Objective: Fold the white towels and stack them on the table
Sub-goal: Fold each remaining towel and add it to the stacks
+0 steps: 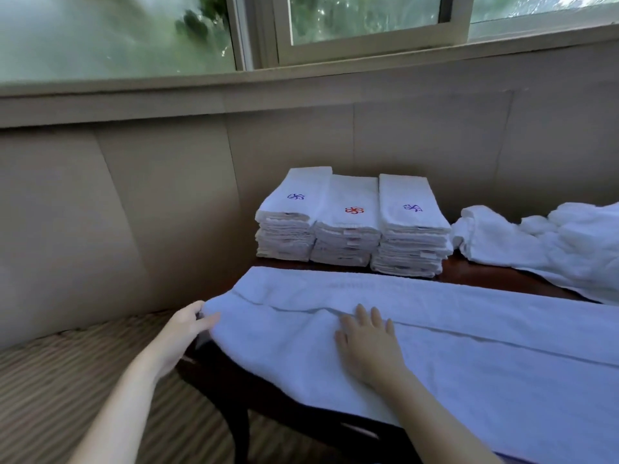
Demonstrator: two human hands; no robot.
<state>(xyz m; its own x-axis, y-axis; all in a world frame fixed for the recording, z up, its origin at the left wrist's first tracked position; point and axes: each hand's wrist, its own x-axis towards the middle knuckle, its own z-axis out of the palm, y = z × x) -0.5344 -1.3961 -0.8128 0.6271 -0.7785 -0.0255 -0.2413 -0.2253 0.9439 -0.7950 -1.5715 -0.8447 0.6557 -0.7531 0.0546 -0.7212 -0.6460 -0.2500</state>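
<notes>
So the long white terry towel (469, 329) lies lengthwise across the near side of the dark wooden table (485, 276), already doubled once, with its folded-over edge running down the middle. The left hand (187, 326) pinches the towel's left end where it hangs off the table corner. The right hand (368, 346) lies flat on top, fingers (363, 316) straight and a bit spread, pressing the cloth down.

Looks to me like the smoothing bit before the next fold. My tips:
- Pull gently with the left hand while the right sweeps outward, so the wrinkle near that middle edge goes flat.
- Square up the left end before folding across, or the finished piece won't match the three stacks of folded white towels with embroidered logos (348, 222) on the far side.
- Fold toward the middle, so nothing slides off the near edge.

The loose heap of unfolded white towels (552, 249) at far right suggests plenty more to do.
</notes>
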